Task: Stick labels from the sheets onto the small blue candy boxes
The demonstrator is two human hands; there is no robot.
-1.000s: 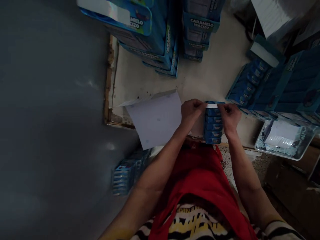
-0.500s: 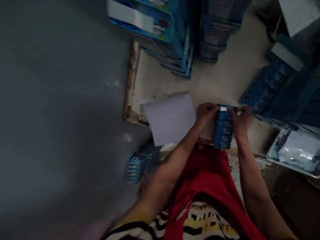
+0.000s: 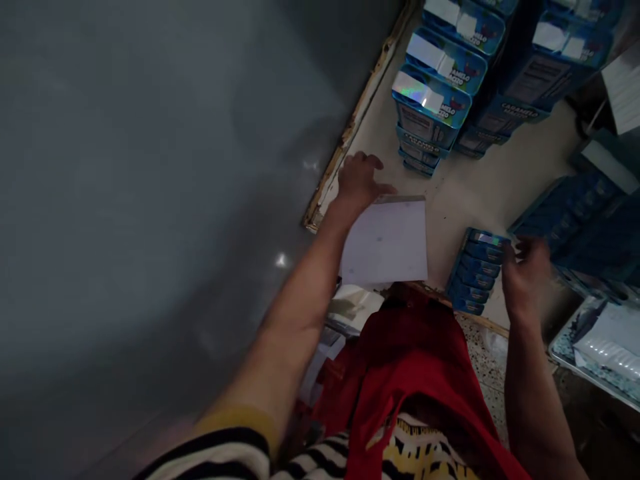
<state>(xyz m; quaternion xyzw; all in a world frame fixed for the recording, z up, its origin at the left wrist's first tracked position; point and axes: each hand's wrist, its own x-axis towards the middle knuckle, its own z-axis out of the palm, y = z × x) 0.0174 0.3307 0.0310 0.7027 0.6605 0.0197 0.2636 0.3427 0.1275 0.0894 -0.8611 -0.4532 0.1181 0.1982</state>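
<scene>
My left hand is at the far edge of a white sheet or flat carton, its thumb and fingers apart. To the right, a short stack of small blue boxes stands near the table's front edge, with a shiny sticker on the end box. My right hand is just right of that stack, fingers bent and blurred; whether it touches the stack or holds anything cannot be made out.
Tall stacks of blue cartons stand at the back of the table. More blue boxes are on the right, beside a metal tray with packets. A grey wall fills the left.
My left hand has left the blue box stack and moved left to the white sheet. My right hand has shifted to the stack's right side. The view has turned, showing more of the back cartons.
</scene>
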